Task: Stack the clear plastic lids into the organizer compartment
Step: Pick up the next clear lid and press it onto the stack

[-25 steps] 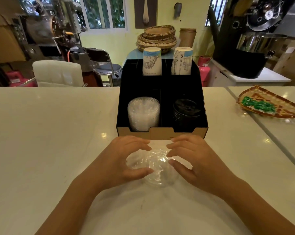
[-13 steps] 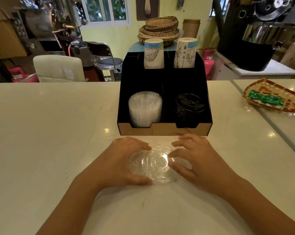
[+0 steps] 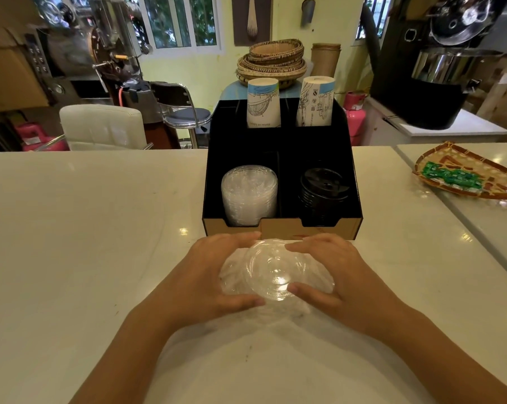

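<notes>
A small pile of clear plastic lids [image 3: 274, 271] lies on the white counter just in front of the black organizer [image 3: 284, 228]. My left hand [image 3: 205, 275] cups the pile from the left and my right hand [image 3: 336, 272] from the right, fingers and thumbs pressing on the rims. In the organizer's front left compartment stands a tall stack of clear lids [image 3: 249, 193]. Black lids [image 3: 323, 189] fill the front right compartment. Whether the pile touches the counter is unclear.
Two stacks of paper cups [image 3: 263, 103] stand upside down in the organizer's back compartments. A woven tray [image 3: 468, 176] with green packets lies on the counter to the right. Behind the counter are a white chair [image 3: 103, 126] and a stool [image 3: 188, 116].
Both hands have closed in tighter around the loose lids, gathering them into one pile and shifting it slightly toward the organizer. The view has moved a little closer.
</notes>
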